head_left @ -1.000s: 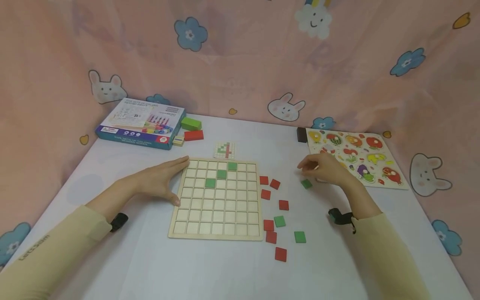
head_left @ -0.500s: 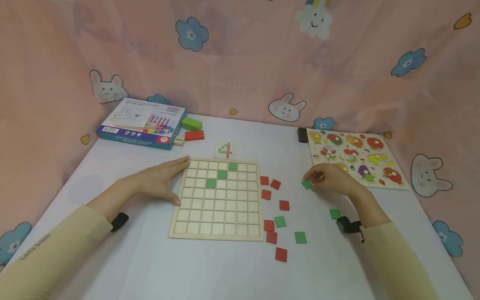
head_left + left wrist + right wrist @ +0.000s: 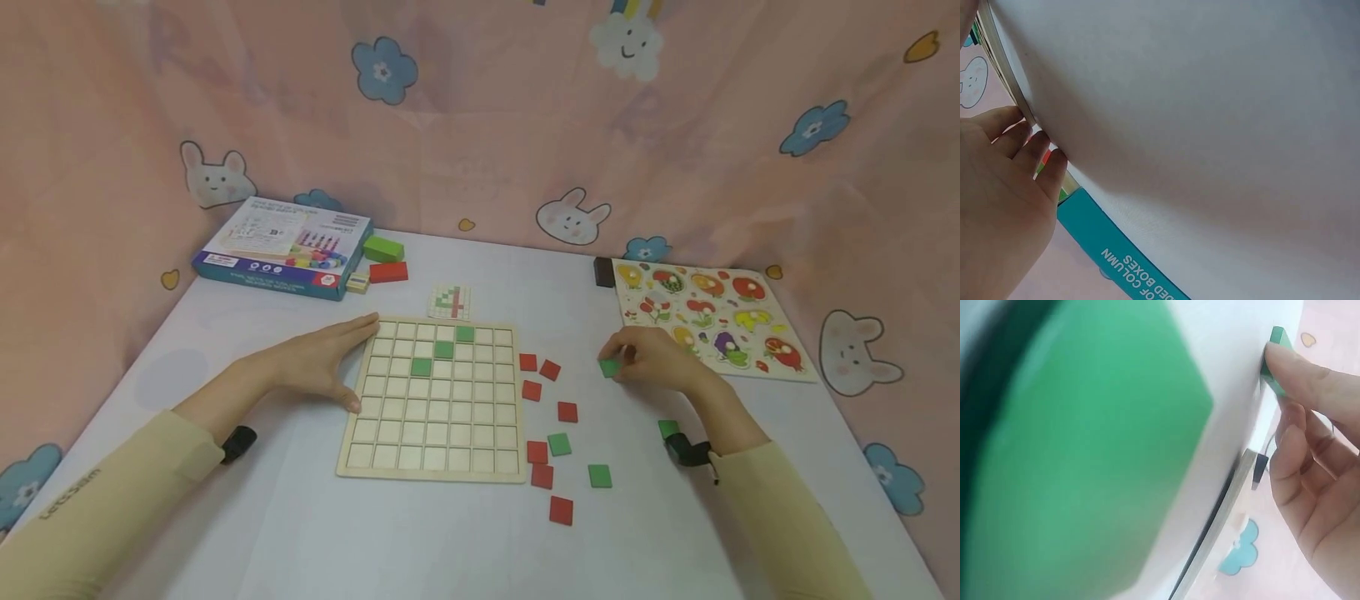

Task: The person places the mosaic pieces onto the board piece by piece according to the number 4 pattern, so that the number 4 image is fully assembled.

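My left hand point(image 3: 318, 358) lies along the left edge of a wooden grid board point(image 3: 431, 477), its thumb and fingertips spread and touching the rim. In the left wrist view the fingers point(image 3: 1052, 175) reach the board's edge. Three green tiles sit in the grid's upper rows, one of them a green tile point(image 3: 421, 367). To the right of the board, my right hand point(image 3: 656, 358) pinches another green tile point(image 3: 609, 367) by its edge. In the right wrist view that tile point(image 3: 1277, 337) stands tilted at the thumb tip.
Several red tiles point(image 3: 567, 412) and green tiles point(image 3: 600, 476) lie loose right of the board. A small pattern card point(image 3: 451, 302) is behind it. A boxed set point(image 3: 285, 246) and blocks point(image 3: 388, 272) stand back left, a fruit puzzle point(image 3: 750, 292) back right.
My right hand has come down onto the green tile near the puzzle and now pinches it, shifting it slightly left. The left hand stays at the board's edge.
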A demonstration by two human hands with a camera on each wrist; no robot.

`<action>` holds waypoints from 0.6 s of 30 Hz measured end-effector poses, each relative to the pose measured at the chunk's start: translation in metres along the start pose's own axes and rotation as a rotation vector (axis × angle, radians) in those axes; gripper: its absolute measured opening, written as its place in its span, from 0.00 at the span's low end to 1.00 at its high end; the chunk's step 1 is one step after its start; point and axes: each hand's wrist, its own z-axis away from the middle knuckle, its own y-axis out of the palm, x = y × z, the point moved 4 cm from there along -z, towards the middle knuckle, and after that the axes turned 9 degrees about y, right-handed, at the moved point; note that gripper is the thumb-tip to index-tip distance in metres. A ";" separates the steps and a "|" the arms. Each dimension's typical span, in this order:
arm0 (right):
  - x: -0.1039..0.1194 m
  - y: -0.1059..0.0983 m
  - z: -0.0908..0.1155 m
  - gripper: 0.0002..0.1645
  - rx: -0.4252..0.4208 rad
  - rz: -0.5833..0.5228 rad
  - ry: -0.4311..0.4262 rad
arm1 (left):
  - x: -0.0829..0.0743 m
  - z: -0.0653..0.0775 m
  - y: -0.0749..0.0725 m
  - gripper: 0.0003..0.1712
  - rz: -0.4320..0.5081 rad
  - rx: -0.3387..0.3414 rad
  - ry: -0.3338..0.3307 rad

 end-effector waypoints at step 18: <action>0.072 0.006 -0.027 0.05 -0.056 -0.042 -0.071 | -0.001 0.000 -0.001 0.78 -0.003 0.001 -0.002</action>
